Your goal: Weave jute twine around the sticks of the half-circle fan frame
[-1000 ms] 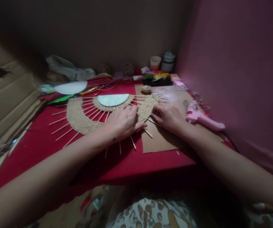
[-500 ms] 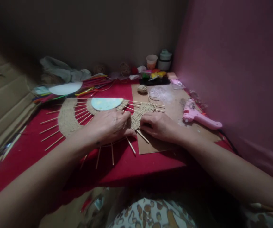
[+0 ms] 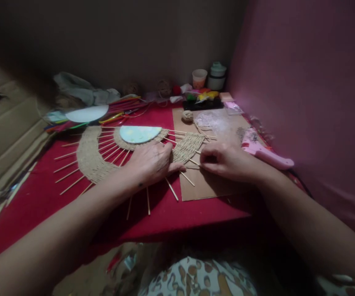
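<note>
A half-round woven piece [image 3: 93,158] of jute cord on radiating wooden skewers lies on the red table [image 3: 41,193], with a pale blue half-disc [image 3: 139,133] at its centre. My left hand [image 3: 152,162] lies flat on the weave's lower right part, fingers spread and pressing it down. My right hand [image 3: 226,161] is just right of the weave, over the cardboard sheet [image 3: 208,185], its fingers pinched on a thin jute cord by the skewer ends. A small ball of jute cord [image 3: 187,116] sits beyond.
A pink glue gun [image 3: 265,152] lies at the right by the pink wall. Cups [image 3: 199,78], jars, coloured scraps and sticks crowd the back edge. A white half-disc [image 3: 86,113] and cloth lie back left. Cardboard leans at the left.
My right hand has drawn away to the right from the weave, pinching the cord. My left hand stays pressed on the weave.
</note>
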Demonstrator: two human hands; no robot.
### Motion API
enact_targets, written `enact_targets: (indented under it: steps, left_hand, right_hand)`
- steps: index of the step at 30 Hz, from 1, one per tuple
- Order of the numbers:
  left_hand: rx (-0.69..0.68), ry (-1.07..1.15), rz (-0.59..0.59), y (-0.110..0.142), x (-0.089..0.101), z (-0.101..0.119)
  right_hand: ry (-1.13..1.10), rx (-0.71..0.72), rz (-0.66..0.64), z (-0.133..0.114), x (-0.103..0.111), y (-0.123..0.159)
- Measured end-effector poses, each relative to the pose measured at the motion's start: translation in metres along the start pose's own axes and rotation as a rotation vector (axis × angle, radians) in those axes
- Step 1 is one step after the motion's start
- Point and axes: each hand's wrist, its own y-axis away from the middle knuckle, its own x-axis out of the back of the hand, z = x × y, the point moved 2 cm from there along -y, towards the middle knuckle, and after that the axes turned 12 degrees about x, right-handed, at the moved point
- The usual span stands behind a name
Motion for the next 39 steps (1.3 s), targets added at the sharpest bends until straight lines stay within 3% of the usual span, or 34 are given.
enact_targets:
  steps: [9,20,30,39]
  left_hand:
    - [0.026,-0.001,0.023,0.001,-0.002,0.000]
    - [-0.029,0.036,0.035,0.002,-0.001,-0.001]
    - [-0.030,0.041,0.035,0.002,-0.001,-0.002]
    - [-0.022,0.047,0.030,0.002,-0.001,-0.002]
  right_hand:
    - [-0.058,-0.068,-0.220,-0.009,0.014,0.015]
    - [0.156,-0.134,-0.156,-0.006,0.011,0.009]
    - [-0.211,-0.177,-0.114,0.012,0.012,0.017]
    - [-0.183,-0.221,-0.166,0.003,0.013,0.015]
